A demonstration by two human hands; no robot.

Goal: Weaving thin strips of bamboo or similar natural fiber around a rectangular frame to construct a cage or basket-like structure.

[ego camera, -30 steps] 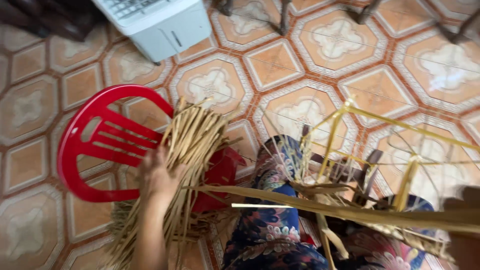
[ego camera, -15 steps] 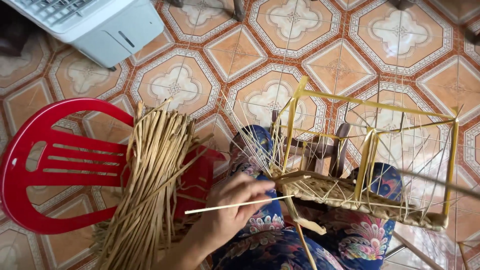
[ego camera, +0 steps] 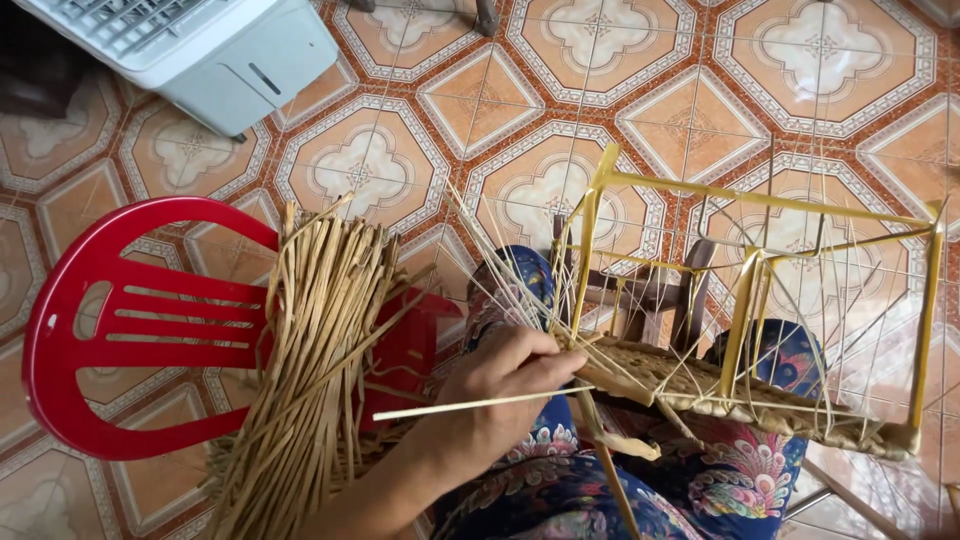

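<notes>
left hand (ego camera: 505, 385): fingers closed, pinching a thin pale strip (ego camera: 470, 405) at the woven base's edge
basket frame (ego camera: 760, 330): on lap, yellow uprights
strip bundle (ego camera: 310, 360): across red chair (ego camera: 130, 330)
right hand: out of view

Glossy red plastic chair (ego camera: 120, 330), matt dry straw strips (ego camera: 310, 370), woven basket base (ego camera: 700, 385)

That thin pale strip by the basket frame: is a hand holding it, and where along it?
The left hand has its grip on the thin pale strip near the end by the woven base; the rest juts out free. The right hand is out of view.
</notes>
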